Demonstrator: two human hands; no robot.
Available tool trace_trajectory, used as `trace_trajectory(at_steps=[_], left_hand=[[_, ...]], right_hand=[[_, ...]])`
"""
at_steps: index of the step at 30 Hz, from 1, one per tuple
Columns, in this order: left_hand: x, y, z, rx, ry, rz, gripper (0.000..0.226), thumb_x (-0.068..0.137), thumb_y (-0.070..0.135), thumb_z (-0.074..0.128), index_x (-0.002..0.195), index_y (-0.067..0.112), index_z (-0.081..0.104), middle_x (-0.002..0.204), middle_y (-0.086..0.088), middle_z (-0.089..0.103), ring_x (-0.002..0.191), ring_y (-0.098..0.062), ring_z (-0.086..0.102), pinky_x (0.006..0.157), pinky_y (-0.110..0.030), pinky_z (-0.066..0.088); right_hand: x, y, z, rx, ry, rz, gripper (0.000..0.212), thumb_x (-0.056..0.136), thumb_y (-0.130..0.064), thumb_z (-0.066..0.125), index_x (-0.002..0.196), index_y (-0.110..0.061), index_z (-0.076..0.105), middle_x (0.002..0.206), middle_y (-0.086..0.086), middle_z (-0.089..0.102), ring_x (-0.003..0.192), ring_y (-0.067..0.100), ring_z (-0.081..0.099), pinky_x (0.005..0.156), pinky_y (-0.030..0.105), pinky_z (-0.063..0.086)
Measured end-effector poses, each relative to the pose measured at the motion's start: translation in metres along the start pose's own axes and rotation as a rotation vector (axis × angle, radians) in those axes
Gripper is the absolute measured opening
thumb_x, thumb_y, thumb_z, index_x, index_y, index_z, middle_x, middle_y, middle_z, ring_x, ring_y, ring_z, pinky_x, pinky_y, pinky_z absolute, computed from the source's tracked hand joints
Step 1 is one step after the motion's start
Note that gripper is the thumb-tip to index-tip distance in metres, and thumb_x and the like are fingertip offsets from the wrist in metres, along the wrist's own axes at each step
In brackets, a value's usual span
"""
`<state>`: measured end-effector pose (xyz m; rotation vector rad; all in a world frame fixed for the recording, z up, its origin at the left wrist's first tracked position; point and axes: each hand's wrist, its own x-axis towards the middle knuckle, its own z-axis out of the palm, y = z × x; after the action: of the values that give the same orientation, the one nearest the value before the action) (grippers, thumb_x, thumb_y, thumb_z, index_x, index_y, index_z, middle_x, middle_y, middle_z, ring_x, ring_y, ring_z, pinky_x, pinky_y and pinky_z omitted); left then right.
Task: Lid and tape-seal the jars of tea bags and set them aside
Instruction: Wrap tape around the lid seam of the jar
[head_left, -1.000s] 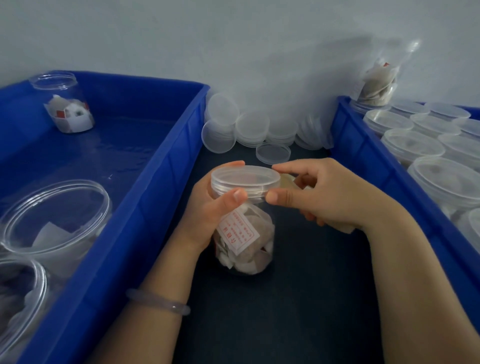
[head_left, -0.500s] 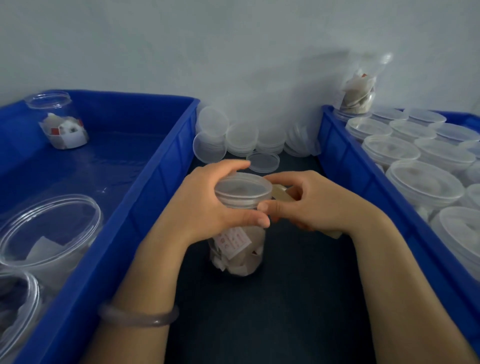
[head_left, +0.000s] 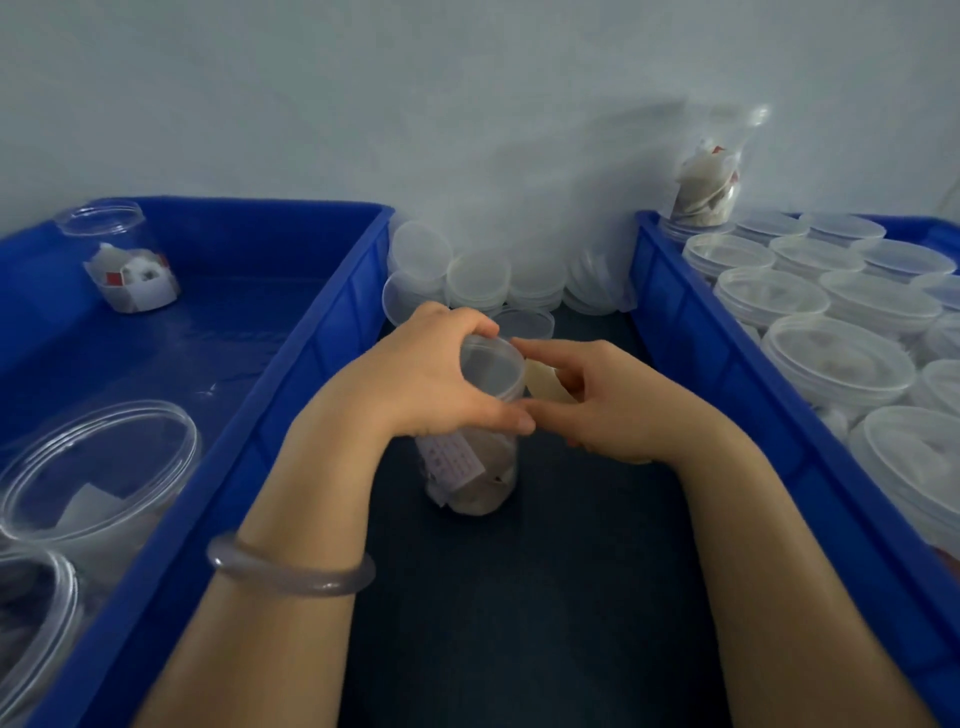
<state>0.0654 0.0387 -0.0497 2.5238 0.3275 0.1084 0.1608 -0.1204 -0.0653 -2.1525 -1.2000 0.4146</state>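
Note:
A clear plastic jar (head_left: 470, 483) of tea bags stands on the dark table between two blue bins. A translucent lid (head_left: 491, 366) sits on its top. My left hand (head_left: 421, 382) wraps round the lid and the jar's neck, thumb across the front. My right hand (head_left: 605, 402) is beside the lid on the right and holds a roll of tan tape (head_left: 545, 387), its fingertips against the lid's rim next to my left thumb. The tape's free end is hidden between the fingers.
The left blue bin (head_left: 291, 364) holds open jars of tea bags (head_left: 130, 265). Lidded jars (head_left: 836, 364) fill the right blue bin (head_left: 691, 338). Loose lids (head_left: 478, 278) are stacked against the wall behind the jar. A clear bag of tea bags (head_left: 709, 182) leans at the back right.
My left hand has slid from the jar's left side up over the lid and neck. The jar has turned, its label now further left. My right hand stayed at the rim.

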Motion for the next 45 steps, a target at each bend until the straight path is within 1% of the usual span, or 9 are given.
trace_trajectory(at_steps=[5, 9, 13, 20, 25, 30, 34, 38, 45], left_hand=[[-0.003, -0.001, -0.005, 0.011, -0.084, -0.020, 0.101, 0.061, 0.050, 0.081, 0.146, 0.037, 0.029, 0.145, 0.016, 0.025, 0.119, -0.001, 0.031, 0.091, -0.026, 0.034], [0.002, 0.012, -0.010, 0.161, -0.160, -0.110, 0.089, 0.068, 0.032, 0.082, 0.141, 0.039, 0.030, 0.139, 0.010, 0.026, 0.120, -0.017, 0.041, 0.082, -0.030, 0.042], [0.010, 0.026, 0.014, 0.357, 0.000, -0.132, 0.069, 0.068, 0.036, 0.074, 0.124, 0.030, 0.035, 0.119, 0.000, 0.034, 0.115, -0.026, 0.039, 0.088, -0.042, 0.034], [0.012, 0.013, 0.009, 0.206, 0.069, -0.025, 0.045, 0.065, 0.028, 0.075, 0.092, 0.037, 0.041, 0.097, 0.016, 0.046, 0.091, -0.013, 0.044, 0.078, -0.038, 0.029], [0.023, 0.017, 0.010, 0.141, 0.061, -0.049, 0.028, 0.067, 0.020, 0.066, 0.079, 0.032, 0.045, 0.085, 0.014, 0.051, 0.076, -0.007, 0.046, 0.080, -0.041, 0.035], [0.036, 0.024, 0.014, 0.184, 0.084, -0.061, 0.026, 0.067, 0.027, 0.073, 0.078, 0.027, 0.049, 0.081, 0.007, 0.057, 0.076, -0.013, 0.051, 0.087, -0.045, 0.037], [0.036, 0.024, 0.015, 0.180, 0.041, 0.040, 0.025, 0.067, 0.017, 0.073, 0.066, 0.023, 0.049, 0.071, 0.006, 0.056, 0.069, -0.013, 0.051, 0.085, -0.044, 0.041], [0.029, 0.015, 0.003, 0.158, -0.128, 0.171, 0.034, 0.064, 0.016, 0.081, 0.062, 0.024, 0.048, 0.071, 0.005, 0.055, 0.070, -0.016, 0.054, 0.067, -0.034, 0.046], [0.026, 0.010, 0.002, 0.211, -0.131, 0.238, 0.044, 0.060, 0.023, 0.085, 0.081, 0.029, 0.047, 0.088, 0.008, 0.056, 0.080, -0.013, 0.055, 0.066, -0.028, 0.047]], right_hand=[[0.001, 0.001, 0.000, 0.118, -0.057, 0.020, 0.062, 0.080, -0.036, 0.071, 0.135, -0.048, 0.043, 0.080, -0.004, 0.062, 0.062, 0.002, 0.063, 0.056, 0.020, 0.052], [-0.001, -0.001, -0.002, 0.136, -0.159, 0.016, 0.080, 0.073, -0.022, 0.079, 0.138, -0.045, 0.038, 0.114, -0.005, 0.062, 0.105, 0.010, 0.060, 0.092, 0.036, 0.051], [-0.003, -0.007, -0.001, -0.006, -0.165, 0.040, 0.099, 0.070, -0.023, 0.082, 0.146, -0.042, 0.022, 0.108, -0.031, 0.047, 0.093, -0.016, 0.048, 0.074, 0.006, 0.039], [0.008, -0.012, 0.013, -0.004, -0.060, 0.215, 0.118, 0.076, -0.023, 0.074, 0.149, -0.030, -0.018, 0.099, -0.004, 0.047, 0.078, 0.012, 0.057, 0.063, 0.026, 0.043], [0.009, -0.012, 0.018, -0.067, -0.063, 0.222, 0.095, 0.080, -0.020, 0.067, 0.152, -0.029, 0.005, 0.124, 0.003, 0.053, 0.081, 0.014, 0.058, 0.060, 0.026, 0.045], [0.012, -0.008, 0.023, -0.276, 0.138, 0.188, 0.098, 0.079, -0.015, 0.066, 0.152, -0.019, 0.001, 0.089, 0.000, 0.054, 0.072, 0.011, 0.045, 0.065, 0.030, 0.044], [0.014, -0.004, 0.023, -0.186, 0.119, 0.291, 0.097, 0.078, -0.028, 0.071, 0.151, -0.016, 0.009, 0.121, 0.008, 0.056, 0.091, 0.017, 0.055, 0.071, 0.031, 0.048], [0.014, -0.007, 0.022, -0.076, -0.026, 0.247, 0.037, 0.075, -0.032, 0.075, 0.098, -0.014, 0.051, 0.087, 0.003, 0.059, 0.063, 0.011, 0.056, 0.049, 0.026, 0.046], [0.007, -0.004, 0.011, 0.054, 0.003, 0.069, 0.072, 0.057, -0.041, 0.086, 0.119, -0.038, 0.049, 0.105, -0.016, 0.060, 0.096, 0.008, 0.060, 0.082, 0.031, 0.050]])
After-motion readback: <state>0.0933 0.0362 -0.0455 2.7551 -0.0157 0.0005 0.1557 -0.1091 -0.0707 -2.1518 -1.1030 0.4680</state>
